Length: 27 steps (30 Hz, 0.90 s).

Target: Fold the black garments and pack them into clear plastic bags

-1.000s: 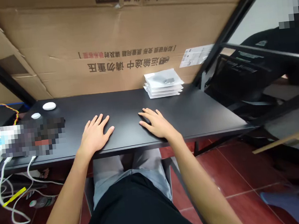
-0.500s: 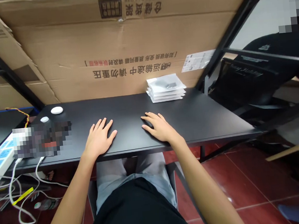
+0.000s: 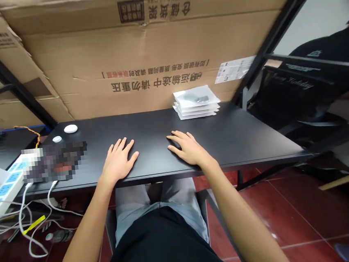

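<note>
My left hand (image 3: 119, 161) lies flat on the black desk (image 3: 149, 127), fingers spread and holding nothing. Across from it, my right hand (image 3: 187, 148) also rests palm down on the desktop, its fingers stretched out and nothing in them. A stack of flat white packets (image 3: 196, 103) sits at the back of the desk, beyond my right hand and apart from it. To the left of my left hand are two small white round objects (image 3: 71, 128) and a blurred-out dark item.
A white power strip (image 3: 5, 189) with white cables (image 3: 25, 227) is at the left edge. Cardboard (image 3: 142, 47) stands behind the desk, between black metal posts. On the right, a person in a black shirt (image 3: 318, 51) is seen beside a chair. A plastic bottle (image 3: 59, 236) lies on the floor.
The whole view has shifted slightly, so things appear a little further right. Both hands stay in place on the desk. The person at the right has moved a little.
</note>
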Motion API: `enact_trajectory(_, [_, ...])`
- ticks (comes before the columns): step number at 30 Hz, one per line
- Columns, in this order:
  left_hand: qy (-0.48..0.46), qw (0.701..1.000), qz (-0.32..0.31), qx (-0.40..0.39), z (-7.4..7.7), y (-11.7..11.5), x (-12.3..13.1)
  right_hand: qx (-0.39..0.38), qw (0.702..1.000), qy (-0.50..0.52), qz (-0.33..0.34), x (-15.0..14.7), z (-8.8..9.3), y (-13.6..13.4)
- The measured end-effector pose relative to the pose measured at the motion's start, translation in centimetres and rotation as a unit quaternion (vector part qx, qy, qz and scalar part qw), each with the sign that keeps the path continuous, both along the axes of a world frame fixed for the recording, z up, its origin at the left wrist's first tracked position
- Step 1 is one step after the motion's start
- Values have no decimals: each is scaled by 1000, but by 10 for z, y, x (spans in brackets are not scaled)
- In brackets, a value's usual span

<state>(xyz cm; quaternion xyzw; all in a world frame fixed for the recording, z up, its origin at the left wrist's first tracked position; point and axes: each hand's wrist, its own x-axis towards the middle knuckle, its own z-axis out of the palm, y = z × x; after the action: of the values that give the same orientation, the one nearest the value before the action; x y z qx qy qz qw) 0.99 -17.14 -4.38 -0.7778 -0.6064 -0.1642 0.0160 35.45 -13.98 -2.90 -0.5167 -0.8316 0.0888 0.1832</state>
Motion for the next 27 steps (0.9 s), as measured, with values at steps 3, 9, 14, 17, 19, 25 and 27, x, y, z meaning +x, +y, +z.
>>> enact_trajectory(3, [-3, 1000, -1, 5, -1, 0, 0, -1, 1000, -1, 0, 0, -1, 0])
enact_trajectory(9, [6, 1000, 7, -16, 3, -1, 1, -3, 1000, -7, -4, 0, -1, 0])
enact_trajectory(14, [19, 998, 18, -49, 9, -2, 4, 1, 1000, -11, -6, 0, -2, 0])
enact_trajectory(17, [20, 998, 19, -52, 9, -2, 4, 1, 1000, -12, -7, 0, -2, 1])
enact_trajectory(19, [21, 998, 19, -53, 9, -1, 4, -2, 1000, -13, -5, 0, -2, 1])
enact_trajectory(25, [24, 998, 19, -46, 7, 0, 3, 1, 1000, -11, -6, 0, -4, 3])
enact_trajectory(27, [24, 999, 19, -45, 7, 0, 3, 2, 1000, -11, -5, 0, -4, 3])
